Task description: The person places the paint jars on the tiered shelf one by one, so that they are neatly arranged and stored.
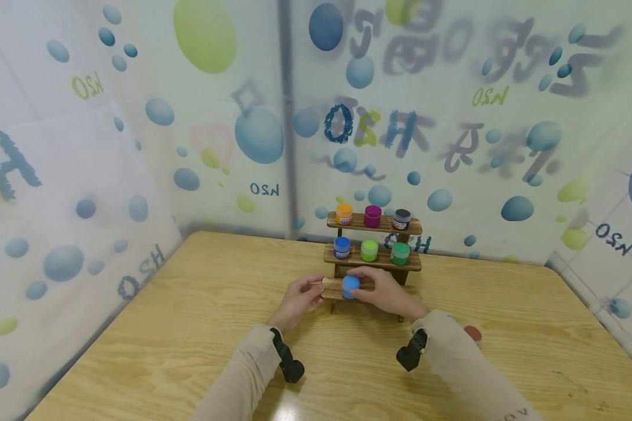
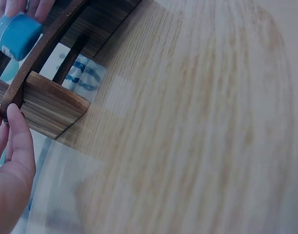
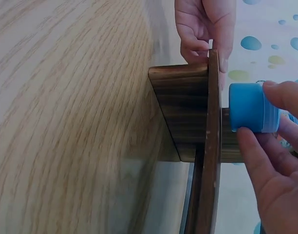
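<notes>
A three-tier dark wooden display stand [image 1: 411, 262] stands on the table. My left hand [image 1: 302, 299] pinches the left end of its lowest shelf [image 1: 334, 292] between thumb and fingers, as the left wrist view also shows. Over that shelf, my right hand [image 1: 383, 290] grips a light blue paint jar [image 1: 350, 287] by its sides, thumb opposite the fingers. In the right wrist view, a narrow gap shows between the jar [image 3: 247, 107] and the shelf board [image 3: 214, 122].
Blue [image 1: 342, 247], lime [image 1: 369, 250] and green [image 1: 399, 254] jars sit on the middle shelf. Orange [image 1: 344, 214], purple [image 1: 372, 216] and black [image 1: 401, 219] ones stand on top. A reddish-brown round thing [image 1: 473, 334] lies by the right sleeve. Behind the table [image 1: 200, 292] hangs a patterned curtain [image 1: 216, 134].
</notes>
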Demonstrator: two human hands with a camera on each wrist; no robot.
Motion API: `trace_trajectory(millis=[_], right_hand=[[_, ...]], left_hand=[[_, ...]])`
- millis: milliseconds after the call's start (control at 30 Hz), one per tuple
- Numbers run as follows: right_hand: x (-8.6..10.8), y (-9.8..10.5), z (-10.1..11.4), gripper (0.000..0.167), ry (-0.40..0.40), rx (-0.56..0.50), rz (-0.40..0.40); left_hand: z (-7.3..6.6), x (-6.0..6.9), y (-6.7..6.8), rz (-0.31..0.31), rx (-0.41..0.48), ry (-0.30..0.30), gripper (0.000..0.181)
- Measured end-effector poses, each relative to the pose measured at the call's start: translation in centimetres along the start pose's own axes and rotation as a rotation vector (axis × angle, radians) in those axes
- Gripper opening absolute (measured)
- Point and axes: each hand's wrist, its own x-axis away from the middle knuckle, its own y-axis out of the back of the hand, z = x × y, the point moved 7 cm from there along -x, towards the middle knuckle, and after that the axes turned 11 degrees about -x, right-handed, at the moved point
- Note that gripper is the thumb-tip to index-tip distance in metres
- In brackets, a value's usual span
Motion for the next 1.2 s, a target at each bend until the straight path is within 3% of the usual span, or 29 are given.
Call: trace_trajectory(millis=[167, 467, 1200], right_hand=[[-0.9, -0.8, -0.1, 0.040, -0.023, -0.042, -0.020], [-1.5, -1.4, -0.6, 0.039, -0.057, -0.073, -0.050], [-1.0, -1.3, -0.4, 0.039, -0.056, -0.019, -0.087]], left_hand=[[0.3, -0.3, 0.1, 0.006, 0.005, 0.011, 0.034], [2.3, -1.9, 0.2, -0.003, 0.041, 0.012, 0.034], [2.3, -1.9, 0.2, -0.003, 0.054, 0.011, 0.037]])
